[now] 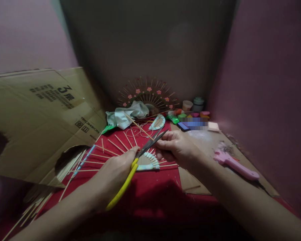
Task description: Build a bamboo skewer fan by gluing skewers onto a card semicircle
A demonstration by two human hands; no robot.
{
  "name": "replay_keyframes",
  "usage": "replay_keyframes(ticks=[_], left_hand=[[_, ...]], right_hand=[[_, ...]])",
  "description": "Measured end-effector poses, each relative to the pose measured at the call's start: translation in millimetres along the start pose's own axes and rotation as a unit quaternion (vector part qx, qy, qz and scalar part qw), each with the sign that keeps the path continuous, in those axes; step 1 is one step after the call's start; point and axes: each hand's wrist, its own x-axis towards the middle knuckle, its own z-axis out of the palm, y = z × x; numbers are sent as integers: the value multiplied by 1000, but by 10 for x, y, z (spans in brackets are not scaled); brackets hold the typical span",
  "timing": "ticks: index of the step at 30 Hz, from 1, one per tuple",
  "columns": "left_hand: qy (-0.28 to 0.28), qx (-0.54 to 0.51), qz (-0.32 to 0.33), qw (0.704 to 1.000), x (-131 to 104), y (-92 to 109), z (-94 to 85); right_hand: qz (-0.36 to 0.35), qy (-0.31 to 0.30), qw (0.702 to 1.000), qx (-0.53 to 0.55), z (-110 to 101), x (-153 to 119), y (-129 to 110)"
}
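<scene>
My left hand (116, 169) grips a pair of scissors (125, 189) with yellow handles; the dark blades are parted and point away to the right. In my right hand (177, 145), pinched between the fingers, is a thin wooden stick (139, 126) that slants up to the left. Its near end lies at the blades, close to my fingertips. Below both hands, on the red cloth (155, 197), a half-round piece (147, 166) with a pale blue edge has several sticks fanning out from it. My fingers partly hide that piece.
A pink glue gun (237, 165) rests on a cardboard sheet (194, 182) at right. Large cardboard (40, 134) leans at left above loose sticks (70, 164). Behind are a flower-decorated fan (149, 89), crumpled pale cloth (127, 113), another half-round piece (157, 123) and small tubs (187, 106).
</scene>
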Motion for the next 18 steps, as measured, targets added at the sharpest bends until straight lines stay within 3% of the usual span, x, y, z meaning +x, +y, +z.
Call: replay_keyframes(ticks=[6,13,15,18], left_hand=[[-57,20,-57,997,-67,53,-30],[-34,15,-65,997,-76,15,-5],[-24,18,-47,998,-88,-6,11],[2,5,-14,1000,-111,-26,32]], right_hand=[[41,-25,998,36,2,15,50],[-18,22,999,36,10,57,88],[3,3,999,42,-23,57,77],[70,-84,991,77,-76,55,59]])
